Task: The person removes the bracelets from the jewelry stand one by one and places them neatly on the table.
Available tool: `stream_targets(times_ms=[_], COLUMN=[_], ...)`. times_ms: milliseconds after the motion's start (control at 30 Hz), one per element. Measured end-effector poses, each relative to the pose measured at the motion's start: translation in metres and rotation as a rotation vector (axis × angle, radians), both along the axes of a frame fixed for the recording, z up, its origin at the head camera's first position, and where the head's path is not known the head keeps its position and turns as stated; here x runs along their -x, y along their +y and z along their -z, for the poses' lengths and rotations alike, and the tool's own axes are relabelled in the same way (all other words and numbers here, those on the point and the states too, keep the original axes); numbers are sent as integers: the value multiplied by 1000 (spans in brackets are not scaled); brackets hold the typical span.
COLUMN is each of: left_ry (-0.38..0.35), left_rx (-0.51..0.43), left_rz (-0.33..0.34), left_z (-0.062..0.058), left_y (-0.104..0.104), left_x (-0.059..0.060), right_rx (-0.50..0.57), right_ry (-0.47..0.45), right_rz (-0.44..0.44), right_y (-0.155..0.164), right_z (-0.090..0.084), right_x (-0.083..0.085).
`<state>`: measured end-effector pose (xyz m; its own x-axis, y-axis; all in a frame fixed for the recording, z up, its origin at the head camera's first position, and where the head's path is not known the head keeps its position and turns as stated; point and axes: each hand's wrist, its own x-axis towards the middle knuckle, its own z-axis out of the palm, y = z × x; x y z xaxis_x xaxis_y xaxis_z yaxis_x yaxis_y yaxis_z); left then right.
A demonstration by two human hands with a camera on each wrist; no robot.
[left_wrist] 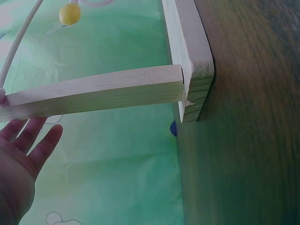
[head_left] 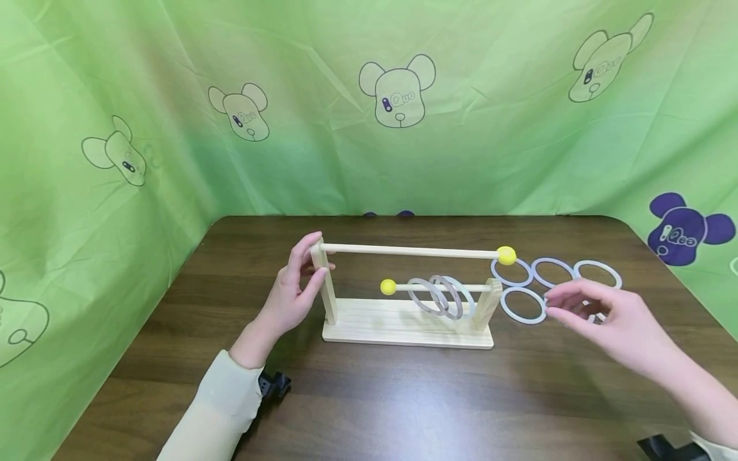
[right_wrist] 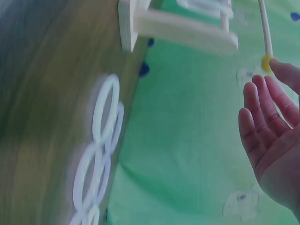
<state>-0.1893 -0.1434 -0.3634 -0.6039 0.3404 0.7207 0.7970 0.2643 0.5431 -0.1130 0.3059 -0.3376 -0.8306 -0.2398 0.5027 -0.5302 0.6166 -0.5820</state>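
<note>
On the counter (head_left: 398, 400): a wooden stand (head_left: 369, 324) sits near the middle, and four loose rings (head_left: 523, 321) lie flat to its right; what looks like a bit of one more shows under the right hand (head_left: 623, 323).
Low rod (head_left: 403, 288): three rings (head_left: 442, 299) hang on it, between its yellow ball (head_left: 388, 287) and the right post (head_left: 488, 306).
Top rod (head_left: 409, 251): a long thin stick with a yellow ball at its end.
Left hand (head_left: 291, 291): holds the left post (head_left: 330, 302) near the top, thumb in front and fingers behind.
Right hand: has nothing in it; thumb and fingers are apart and softly bent, up near the loose rings.
Step now: looks like a reach for a ring, with the left hand there to steady the stand.
Next move: seems to call for a gentle pinch on one ring's edge.
</note>
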Motion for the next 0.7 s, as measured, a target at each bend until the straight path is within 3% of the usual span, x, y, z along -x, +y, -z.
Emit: stream_targets(times_ms=[500, 700], left_ry=[-1, -2], left_rx=[-12, -15], left_rz=[11, 13], left_z=[1, 0], left_y=[-1, 0], left_x=[1, 0], right_rx=[59, 83], right_ry=[-3, -86], right_rz=[-161, -187], right_y=[-67, -84], right_z=[17, 23], right_x=[-4, -2])
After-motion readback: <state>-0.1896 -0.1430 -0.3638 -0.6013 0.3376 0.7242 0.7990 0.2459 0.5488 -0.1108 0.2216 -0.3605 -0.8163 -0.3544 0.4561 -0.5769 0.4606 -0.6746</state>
